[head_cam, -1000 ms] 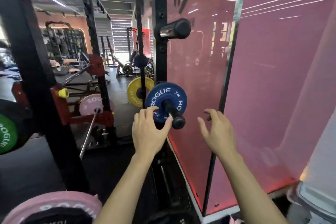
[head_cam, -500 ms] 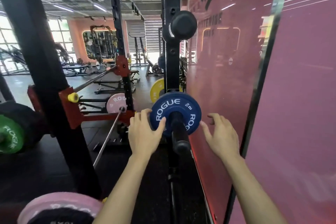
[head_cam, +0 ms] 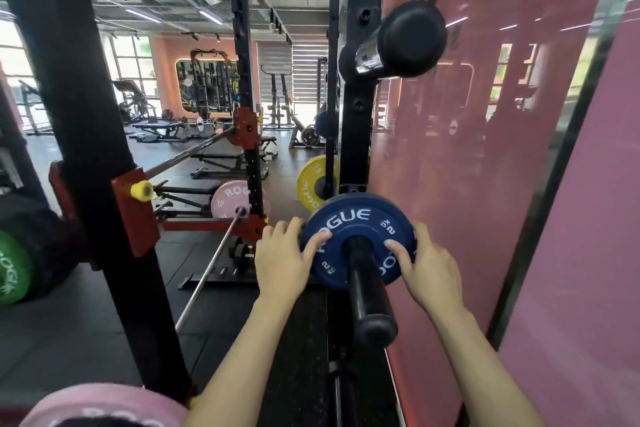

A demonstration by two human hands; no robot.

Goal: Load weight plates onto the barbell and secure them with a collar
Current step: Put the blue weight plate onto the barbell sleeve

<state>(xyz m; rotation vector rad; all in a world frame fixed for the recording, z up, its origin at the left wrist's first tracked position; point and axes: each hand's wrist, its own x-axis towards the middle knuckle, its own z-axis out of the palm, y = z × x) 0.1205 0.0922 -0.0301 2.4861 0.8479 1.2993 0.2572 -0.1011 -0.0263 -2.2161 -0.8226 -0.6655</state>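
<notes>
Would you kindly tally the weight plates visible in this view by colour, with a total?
Blue: 1, the blue 2 kg plate on its black peg, gripped by the left hand and right hand
Yellow: 1, yellow plate
Green: 1, green plate
Pink: 2, far pink plate and near pink plate
Total: 5

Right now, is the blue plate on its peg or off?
On. The black storage peg passes through the centre hole of the round blue Rogue plate; left hand and right hand grip its edges.
</notes>
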